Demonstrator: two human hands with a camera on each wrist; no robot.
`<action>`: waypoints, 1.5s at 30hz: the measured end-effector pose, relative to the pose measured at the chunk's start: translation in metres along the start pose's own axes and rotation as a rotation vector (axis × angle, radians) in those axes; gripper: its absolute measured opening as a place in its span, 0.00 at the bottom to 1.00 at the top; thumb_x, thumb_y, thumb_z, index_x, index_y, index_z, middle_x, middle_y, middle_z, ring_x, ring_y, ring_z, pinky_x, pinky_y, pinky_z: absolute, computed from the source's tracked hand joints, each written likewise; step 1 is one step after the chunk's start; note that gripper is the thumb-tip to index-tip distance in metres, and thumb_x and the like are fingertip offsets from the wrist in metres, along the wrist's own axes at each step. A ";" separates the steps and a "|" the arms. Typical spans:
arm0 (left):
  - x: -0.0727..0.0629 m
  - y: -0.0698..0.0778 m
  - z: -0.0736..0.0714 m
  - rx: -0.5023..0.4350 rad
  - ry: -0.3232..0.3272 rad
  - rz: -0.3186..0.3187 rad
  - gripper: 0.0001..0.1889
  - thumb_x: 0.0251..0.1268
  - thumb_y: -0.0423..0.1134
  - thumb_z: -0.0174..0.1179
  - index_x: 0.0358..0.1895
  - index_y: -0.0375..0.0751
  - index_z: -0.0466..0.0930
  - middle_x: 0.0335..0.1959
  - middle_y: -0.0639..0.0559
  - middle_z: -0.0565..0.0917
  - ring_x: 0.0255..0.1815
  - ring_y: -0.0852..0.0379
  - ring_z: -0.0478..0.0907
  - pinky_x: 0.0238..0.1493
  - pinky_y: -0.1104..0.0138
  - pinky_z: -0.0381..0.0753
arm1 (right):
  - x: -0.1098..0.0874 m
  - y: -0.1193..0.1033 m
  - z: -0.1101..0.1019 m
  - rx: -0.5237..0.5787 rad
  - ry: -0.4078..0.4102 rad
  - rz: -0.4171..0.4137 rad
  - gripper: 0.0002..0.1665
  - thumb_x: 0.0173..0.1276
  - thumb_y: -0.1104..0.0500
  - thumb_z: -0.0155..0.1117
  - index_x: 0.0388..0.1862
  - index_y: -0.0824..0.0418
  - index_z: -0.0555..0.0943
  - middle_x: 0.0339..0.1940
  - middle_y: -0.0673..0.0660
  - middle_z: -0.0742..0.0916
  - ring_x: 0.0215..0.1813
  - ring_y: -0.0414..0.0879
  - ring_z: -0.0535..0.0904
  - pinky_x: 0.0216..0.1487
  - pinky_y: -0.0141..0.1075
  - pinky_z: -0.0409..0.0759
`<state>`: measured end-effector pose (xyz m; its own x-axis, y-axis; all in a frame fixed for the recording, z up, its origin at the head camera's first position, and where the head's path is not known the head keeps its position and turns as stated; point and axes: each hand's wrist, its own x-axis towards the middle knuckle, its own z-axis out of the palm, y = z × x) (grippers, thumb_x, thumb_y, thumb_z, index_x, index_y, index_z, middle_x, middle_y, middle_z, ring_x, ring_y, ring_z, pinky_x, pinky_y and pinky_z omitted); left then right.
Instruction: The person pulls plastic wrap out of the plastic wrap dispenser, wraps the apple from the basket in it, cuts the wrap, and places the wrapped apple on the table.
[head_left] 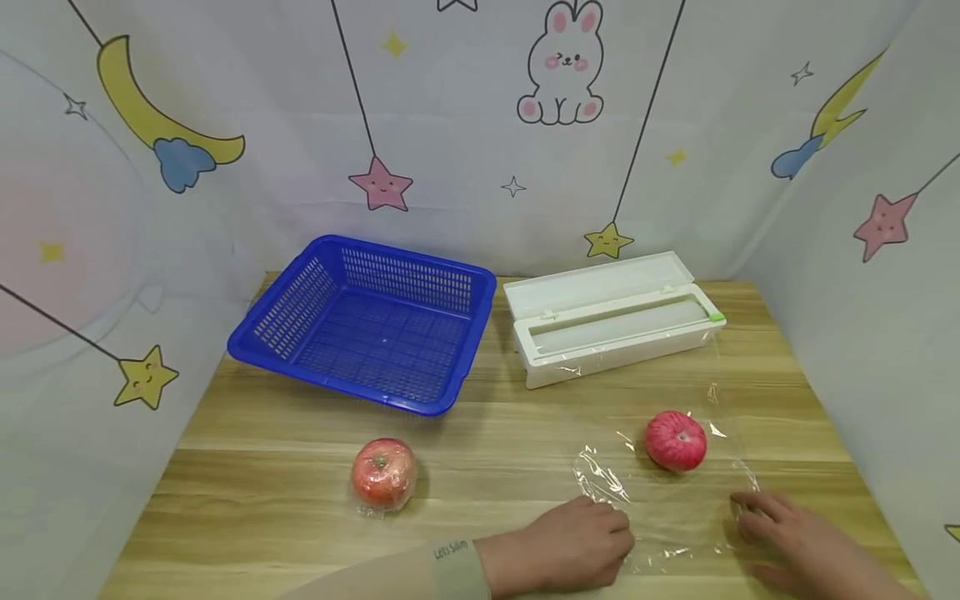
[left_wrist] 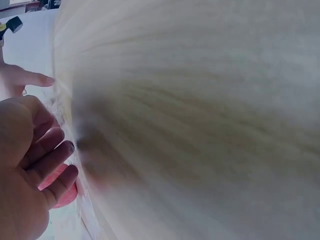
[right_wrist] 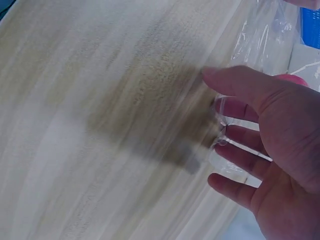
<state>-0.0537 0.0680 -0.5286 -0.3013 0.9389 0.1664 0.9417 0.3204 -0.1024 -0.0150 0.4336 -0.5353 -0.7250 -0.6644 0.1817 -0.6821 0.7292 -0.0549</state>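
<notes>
A clear sheet of plastic wrap [head_left: 603, 479] stretches over the table's near right part, with a red apple [head_left: 676, 441] on it. At the sheet's near left corner my left hand [head_left: 573, 546] curls its fingers and pinches the film edge. My right hand [head_left: 798, 537] is by the sheet's right edge; in the right wrist view its fingers are spread, with film [right_wrist: 222, 135] lying against them and the thumb apart. Behind the apple stands a white wrap dispenser [head_left: 622, 362], lid up, its roll showing inside. Another apple [head_left: 383, 474], wrapped in film, sits left of my left hand.
A blue plastic basket [head_left: 480, 333] stands at the back left of the wooden table [head_left: 247, 500]. Fabric walls [head_left: 465, 108] with printed stars and a rabbit enclose the back and both sides.
</notes>
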 end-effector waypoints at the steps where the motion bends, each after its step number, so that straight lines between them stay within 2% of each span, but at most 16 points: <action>1: 0.001 -0.001 0.000 -0.040 0.002 -0.012 0.04 0.73 0.50 0.63 0.38 0.60 0.82 0.36 0.67 0.79 0.40 0.69 0.78 0.40 0.77 0.76 | -0.001 0.000 0.000 -0.006 0.010 -0.004 0.30 0.37 0.48 0.91 0.40 0.43 0.83 0.53 0.60 0.86 0.47 0.57 0.84 0.36 0.43 0.88; 3: 0.002 -0.005 -0.001 -0.160 -0.001 -0.045 0.05 0.73 0.47 0.65 0.36 0.59 0.81 0.33 0.67 0.77 0.35 0.71 0.75 0.38 0.79 0.73 | -0.001 -0.001 0.001 0.006 0.015 -0.006 0.27 0.44 0.46 0.90 0.39 0.41 0.82 0.53 0.59 0.86 0.47 0.56 0.84 0.36 0.43 0.87; 4: 0.002 -0.008 -0.001 -0.246 -0.006 -0.067 0.05 0.72 0.45 0.65 0.35 0.57 0.81 0.32 0.67 0.75 0.33 0.73 0.73 0.36 0.81 0.71 | -0.002 -0.001 0.001 0.005 0.021 -0.004 0.21 0.54 0.42 0.86 0.39 0.40 0.82 0.53 0.58 0.87 0.47 0.56 0.84 0.36 0.41 0.87; 6: 0.004 -0.014 -0.001 -0.421 -0.012 -0.118 0.06 0.71 0.42 0.66 0.34 0.55 0.80 0.31 0.66 0.74 0.31 0.75 0.69 0.35 0.83 0.68 | -0.002 -0.001 0.002 0.000 0.040 -0.007 0.14 0.73 0.35 0.70 0.38 0.40 0.81 0.53 0.56 0.87 0.47 0.54 0.84 0.37 0.39 0.86; 8: 0.005 -0.021 -0.002 -0.588 -0.023 -0.177 0.07 0.70 0.38 0.67 0.34 0.53 0.79 0.31 0.66 0.74 0.31 0.76 0.66 0.36 0.85 0.66 | -0.002 0.000 0.004 0.000 0.070 -0.001 0.22 0.82 0.32 0.50 0.38 0.40 0.82 0.52 0.55 0.87 0.47 0.53 0.85 0.39 0.35 0.85; 10: 0.007 -0.027 -0.002 -0.721 -0.023 -0.234 0.06 0.70 0.36 0.66 0.35 0.51 0.80 0.31 0.67 0.76 0.33 0.77 0.68 0.38 0.86 0.67 | -0.002 0.001 0.006 -0.004 0.109 0.008 0.30 0.84 0.31 0.36 0.38 0.40 0.83 0.53 0.53 0.88 0.47 0.51 0.86 0.42 0.31 0.84; 14: 0.010 -0.037 0.000 -0.911 -0.012 -0.335 0.04 0.74 0.35 0.64 0.38 0.48 0.83 0.30 0.68 0.80 0.33 0.79 0.72 0.40 0.85 0.73 | -0.002 0.003 0.007 0.047 0.156 0.038 0.26 0.84 0.32 0.43 0.37 0.41 0.84 0.51 0.52 0.88 0.45 0.48 0.88 0.48 0.22 0.80; 16: 0.010 -0.041 0.002 -1.041 -0.009 -0.388 0.04 0.76 0.35 0.63 0.39 0.46 0.83 0.30 0.67 0.83 0.32 0.79 0.75 0.39 0.83 0.76 | -0.002 0.004 0.005 0.083 0.162 0.061 0.24 0.83 0.32 0.44 0.36 0.40 0.81 0.50 0.52 0.88 0.44 0.45 0.87 0.49 0.18 0.77; 21: 0.012 -0.049 0.001 -1.353 0.024 -0.502 0.04 0.79 0.33 0.60 0.41 0.42 0.82 0.33 0.58 0.90 0.30 0.72 0.84 0.34 0.76 0.82 | 0.005 0.010 -0.007 0.134 0.201 0.100 0.24 0.83 0.32 0.44 0.35 0.42 0.79 0.45 0.52 0.89 0.44 0.42 0.87 0.49 0.16 0.75; 24: 0.013 -0.055 -0.004 -1.416 0.066 -0.528 0.04 0.79 0.32 0.60 0.41 0.41 0.81 0.35 0.54 0.91 0.31 0.68 0.87 0.33 0.75 0.82 | 0.012 0.016 -0.020 0.151 0.203 0.132 0.16 0.83 0.40 0.59 0.37 0.47 0.81 0.41 0.50 0.90 0.42 0.40 0.87 0.46 0.17 0.75; 26: 0.015 -0.059 -0.008 -1.429 0.088 -0.531 0.05 0.80 0.32 0.59 0.40 0.40 0.80 0.36 0.53 0.91 0.32 0.67 0.87 0.33 0.75 0.82 | 0.017 0.020 -0.028 0.135 0.197 0.150 0.08 0.76 0.50 0.72 0.39 0.49 0.83 0.40 0.49 0.90 0.41 0.39 0.87 0.43 0.18 0.76; 29: 0.017 -0.064 -0.012 -1.445 0.108 -0.535 0.05 0.81 0.32 0.59 0.40 0.40 0.79 0.37 0.51 0.92 0.34 0.65 0.88 0.34 0.72 0.84 | 0.026 0.025 -0.039 0.114 0.183 0.163 0.13 0.64 0.61 0.81 0.41 0.50 0.84 0.38 0.47 0.90 0.40 0.38 0.87 0.41 0.19 0.76; 32: 0.018 -0.068 -0.017 -1.475 0.116 -0.548 0.06 0.82 0.33 0.58 0.41 0.40 0.79 0.38 0.50 0.92 0.35 0.63 0.89 0.38 0.65 0.88 | 0.035 0.029 -0.047 0.090 0.189 0.154 0.16 0.61 0.64 0.81 0.41 0.49 0.84 0.38 0.46 0.90 0.40 0.39 0.87 0.39 0.21 0.77; 35: 0.020 -0.072 -0.019 -1.506 0.131 -0.572 0.06 0.83 0.34 0.57 0.41 0.39 0.79 0.38 0.50 0.92 0.35 0.61 0.90 0.44 0.58 0.90 | 0.044 0.034 -0.053 0.090 0.200 0.143 0.11 0.68 0.62 0.77 0.41 0.49 0.83 0.36 0.44 0.89 0.39 0.38 0.87 0.37 0.23 0.77; 38: 0.022 -0.075 -0.019 -1.534 0.157 -0.600 0.05 0.82 0.33 0.57 0.42 0.39 0.79 0.36 0.50 0.93 0.35 0.61 0.90 0.47 0.55 0.90 | 0.055 0.040 -0.056 0.089 0.208 0.122 0.06 0.74 0.60 0.72 0.40 0.50 0.82 0.34 0.42 0.88 0.36 0.37 0.86 0.36 0.26 0.78; 45: 0.025 -0.085 -0.014 -1.594 0.206 -0.657 0.06 0.85 0.34 0.53 0.46 0.36 0.77 0.36 0.41 0.93 0.35 0.53 0.92 0.48 0.45 0.88 | 0.082 0.052 -0.061 0.048 0.185 0.144 0.15 0.64 0.69 0.77 0.41 0.53 0.83 0.32 0.43 0.88 0.33 0.37 0.84 0.30 0.33 0.79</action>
<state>-0.1389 0.0628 -0.5022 -0.7604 0.6425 -0.0949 -0.0708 0.0632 0.9955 -0.1044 0.4274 -0.4630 -0.7882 -0.5094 0.3454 -0.5797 0.8028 -0.1391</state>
